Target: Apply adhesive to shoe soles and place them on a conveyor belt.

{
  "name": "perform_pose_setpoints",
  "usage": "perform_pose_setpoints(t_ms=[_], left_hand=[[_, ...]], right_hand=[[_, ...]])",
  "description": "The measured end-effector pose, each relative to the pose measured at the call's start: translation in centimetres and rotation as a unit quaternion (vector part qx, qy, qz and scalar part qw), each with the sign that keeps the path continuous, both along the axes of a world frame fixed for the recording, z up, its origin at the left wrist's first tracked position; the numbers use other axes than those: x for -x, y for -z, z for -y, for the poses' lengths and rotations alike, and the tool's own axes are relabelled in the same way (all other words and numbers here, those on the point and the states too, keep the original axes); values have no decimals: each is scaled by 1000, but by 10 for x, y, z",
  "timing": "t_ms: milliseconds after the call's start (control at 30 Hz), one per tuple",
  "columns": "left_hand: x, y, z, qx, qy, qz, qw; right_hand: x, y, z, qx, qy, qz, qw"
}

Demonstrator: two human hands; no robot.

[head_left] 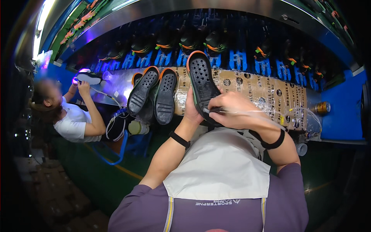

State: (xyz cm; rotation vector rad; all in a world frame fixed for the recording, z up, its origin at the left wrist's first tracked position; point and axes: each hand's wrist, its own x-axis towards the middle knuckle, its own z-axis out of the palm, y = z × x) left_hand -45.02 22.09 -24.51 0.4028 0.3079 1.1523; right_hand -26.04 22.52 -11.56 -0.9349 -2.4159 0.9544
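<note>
My left hand point(190, 107) is closed around the side and heel of a black shoe sole point(199, 73) with an orange and green rim. The sole tilts upward, its hollow inner face with round holes turned toward me. My right hand point(236, 107) pinches a slim applicator brush point(207, 110), its pale tip against the heel end of the sole. From that hand a thin clear hose point(255, 113) runs off to the right, blurred in part. Left of my hands, more black soles, including one nearer sole point(165, 96) and one farther sole point(143, 91), lean together on the bench.
Printed cardboard under clear tape point(266, 94) covers the bench. Several dark shoe uppers point(214, 40) hang on blue holders point(237, 60) behind. A can point(321, 108) lies at the right. At the left a co-worker point(77, 112) holds a grey sole point(89, 79) and a hosed tool.
</note>
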Motion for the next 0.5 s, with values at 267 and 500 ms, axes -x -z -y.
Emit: perform_pose_setpoints(t_ms=[267,500], left_hand=[[-19,-21,17,1,-38,-53,998],[-17,-35,12,25,-35,54,998]], right_hand=[[16,12,-31,-226,257,-280,897],[10,16,-35,-73,59,-371,924]])
